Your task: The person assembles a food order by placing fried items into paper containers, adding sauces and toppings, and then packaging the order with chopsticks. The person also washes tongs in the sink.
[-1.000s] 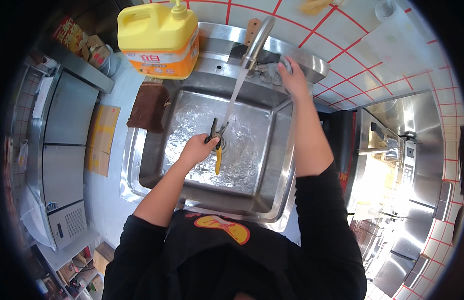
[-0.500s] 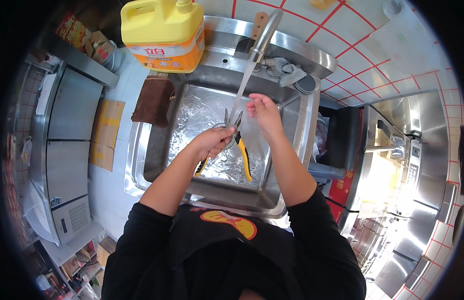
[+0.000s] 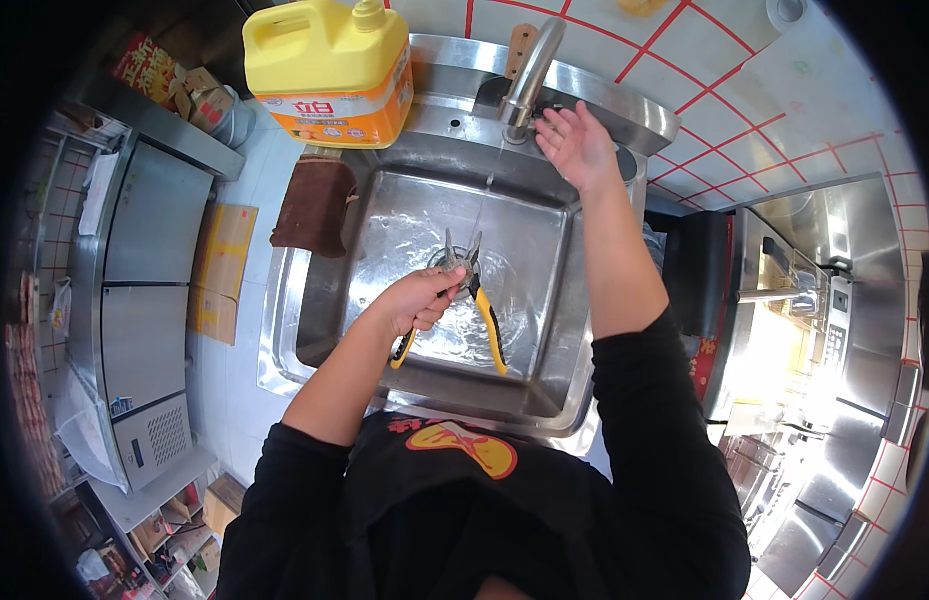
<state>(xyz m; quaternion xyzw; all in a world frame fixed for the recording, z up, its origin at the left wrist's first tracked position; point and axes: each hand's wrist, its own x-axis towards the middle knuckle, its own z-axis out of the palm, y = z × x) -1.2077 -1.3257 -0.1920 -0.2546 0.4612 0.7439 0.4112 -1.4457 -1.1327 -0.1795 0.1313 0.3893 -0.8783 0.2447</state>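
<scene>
Over the sink's middle, my left hand grips a pair of pliers by the pivot. Their metal jaws are spread apart and point toward the tap, while the yellow-and-black handles splay toward me. My right hand is raised just right of the tap, fingers apart and nothing in them. From the spout only a thin trickle of water falls toward the jaws. Beneath lies the steel sink, with shallow water around its drain. Whether my right hand touches the tap's base cannot be made out.
A large yellow jug stands at the sink's back left corner. Over the left rim hangs a brown cloth. Behind the tap rests a wooden-handled cleaver. Flattened cardboard lies on the floor at left; a steel cabinet stands beyond.
My right hand has moved up and away from beside the pliers to beside the tap, and its fingers have spread. The full water stream has dwindled to a trickle. My left hand keeps the pliers.
</scene>
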